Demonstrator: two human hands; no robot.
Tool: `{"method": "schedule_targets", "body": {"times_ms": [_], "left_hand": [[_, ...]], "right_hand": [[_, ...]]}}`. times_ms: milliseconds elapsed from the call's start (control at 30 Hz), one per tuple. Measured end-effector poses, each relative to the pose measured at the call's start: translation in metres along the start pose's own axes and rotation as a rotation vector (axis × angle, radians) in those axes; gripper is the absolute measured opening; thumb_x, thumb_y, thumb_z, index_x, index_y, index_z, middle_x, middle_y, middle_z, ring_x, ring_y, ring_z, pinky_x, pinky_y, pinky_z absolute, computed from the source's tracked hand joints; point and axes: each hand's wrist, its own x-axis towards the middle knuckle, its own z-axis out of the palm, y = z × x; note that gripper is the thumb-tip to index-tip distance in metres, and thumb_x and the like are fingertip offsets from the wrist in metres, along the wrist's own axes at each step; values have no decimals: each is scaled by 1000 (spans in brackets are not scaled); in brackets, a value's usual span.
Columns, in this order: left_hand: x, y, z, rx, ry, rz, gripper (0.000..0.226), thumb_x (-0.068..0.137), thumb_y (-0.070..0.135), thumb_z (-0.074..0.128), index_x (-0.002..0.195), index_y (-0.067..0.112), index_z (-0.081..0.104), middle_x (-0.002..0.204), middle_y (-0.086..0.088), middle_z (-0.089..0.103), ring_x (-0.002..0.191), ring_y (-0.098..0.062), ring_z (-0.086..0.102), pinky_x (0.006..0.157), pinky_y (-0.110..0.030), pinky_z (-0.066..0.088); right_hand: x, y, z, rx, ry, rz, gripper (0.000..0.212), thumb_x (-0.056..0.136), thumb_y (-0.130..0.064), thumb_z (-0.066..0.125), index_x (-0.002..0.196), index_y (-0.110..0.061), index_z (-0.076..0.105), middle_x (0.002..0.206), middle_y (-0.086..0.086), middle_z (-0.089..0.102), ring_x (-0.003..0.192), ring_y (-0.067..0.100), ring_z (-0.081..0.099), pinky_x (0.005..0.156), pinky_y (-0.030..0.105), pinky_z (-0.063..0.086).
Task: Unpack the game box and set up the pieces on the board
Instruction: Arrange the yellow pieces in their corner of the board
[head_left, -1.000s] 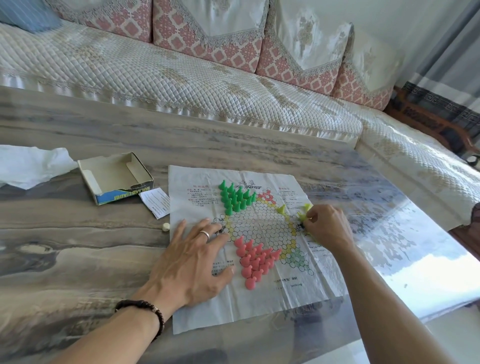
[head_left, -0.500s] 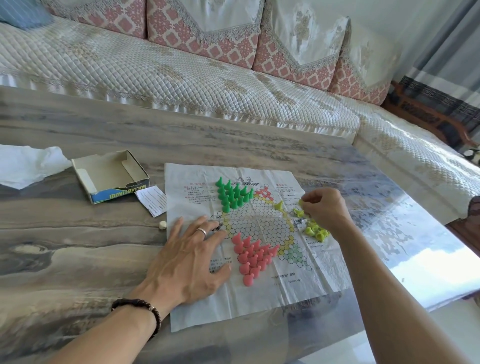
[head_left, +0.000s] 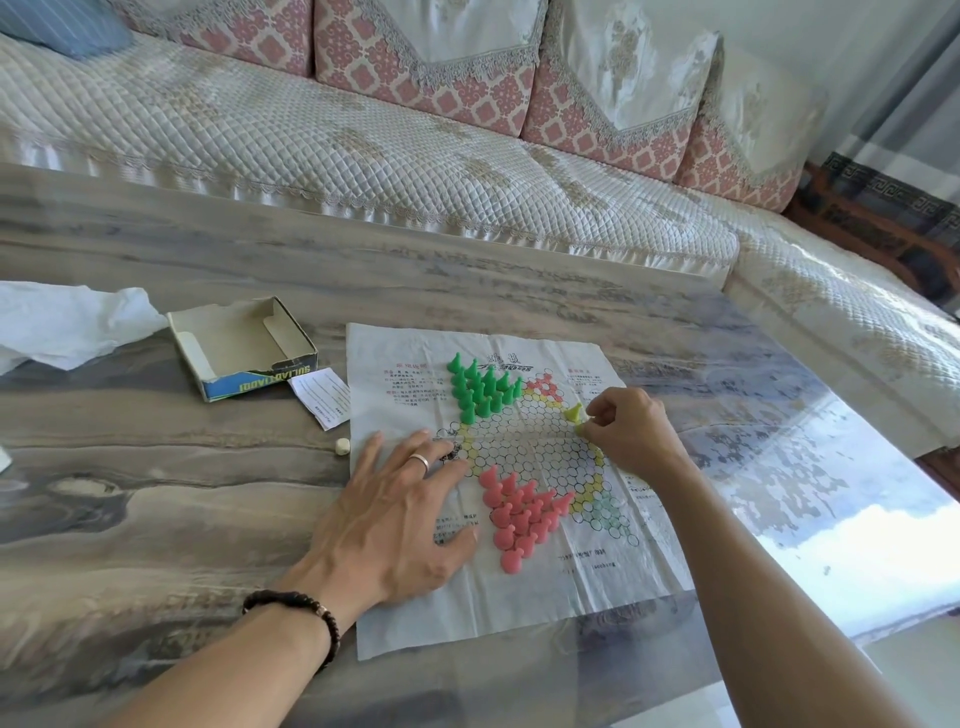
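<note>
A paper game board (head_left: 524, 608) printed with a hexagon of circles lies on the table. Several green pieces (head_left: 480, 387) stand in its upper left corner and several pink pieces (head_left: 519, 514) in its lower corner. One yellow piece (head_left: 572, 412) stands at the board's right edge. My right hand (head_left: 631, 428) pinches another yellow piece just below it. My left hand (head_left: 395, 514) lies flat with spread fingers on the board's left side, pressing the paper down. The empty game box (head_left: 241, 345) sits open to the left.
A small paper slip (head_left: 324, 397) and a white die (head_left: 343, 447) lie between box and board. Crumpled white tissue (head_left: 67, 325) sits at the far left. A quilted sofa (head_left: 363, 145) runs along the table's far side. The glossy table edge (head_left: 857, 618) is close on the right.
My right hand moved left from the loose yellow pieces to the board's right edge, carrying a yellow piece; it now covers that pile. My left hand has stayed flat on the paper.
</note>
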Motion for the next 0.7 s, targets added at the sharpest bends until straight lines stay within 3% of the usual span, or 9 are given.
{"method": "schedule_targets", "body": {"times_ms": [133, 367, 467, 533, 600, 700], "left_hand": [[0, 0, 0, -10, 6, -1, 71, 83, 64, 39, 146, 31, 33, 156, 6, 25, 147, -12, 6, 119, -44, -2], [0, 1, -1, -6, 0, -2, 71, 85, 64, 40, 147, 31, 32, 157, 7, 24, 147, -12, 5, 119, -43, -3], [-1, 0, -1, 4, -3, 0, 70, 85, 64, 39, 147, 31, 30, 157, 7, 22, 147, -11, 4, 119, -42, -4], [-1, 1, -1, 10, -3, 3, 71, 85, 64, 39, 147, 31, 30, 157, 7, 23, 147, -12, 5, 119, -42, -4], [-1, 0, -1, -2, 3, 5, 71, 84, 64, 40, 146, 30, 33, 156, 6, 25, 147, -12, 7, 119, -43, -3], [0, 0, -2, -11, 4, 1, 71, 84, 64, 41, 146, 29, 34, 156, 5, 26, 147, -13, 7, 119, -43, -2]], "right_hand": [[-1, 3, -1, 15, 17, 0, 11, 80, -20, 76, 75, -13, 68, 71, -4, 66, 69, 12, 62, 69, 31, 55], [0, 1, 4, -10, 15, -2, 10, 81, -21, 73, 72, -20, 68, 75, -5, 67, 73, 15, 64, 72, 43, 58], [1, 4, 4, -5, 22, -12, 9, 82, -24, 71, 78, -18, 67, 76, -6, 67, 74, 13, 64, 73, 39, 57], [0, 5, -1, 38, 55, -19, 7, 85, -25, 69, 88, -19, 68, 81, -7, 67, 74, 10, 63, 71, 29, 53], [1, 7, -8, 82, 119, 3, 10, 88, -15, 63, 91, -13, 72, 83, -4, 68, 69, 7, 62, 64, 21, 48], [7, 18, -18, 49, 197, 89, 21, 84, 0, 52, 78, -2, 72, 77, 3, 71, 63, 19, 65, 57, 31, 56]]}}
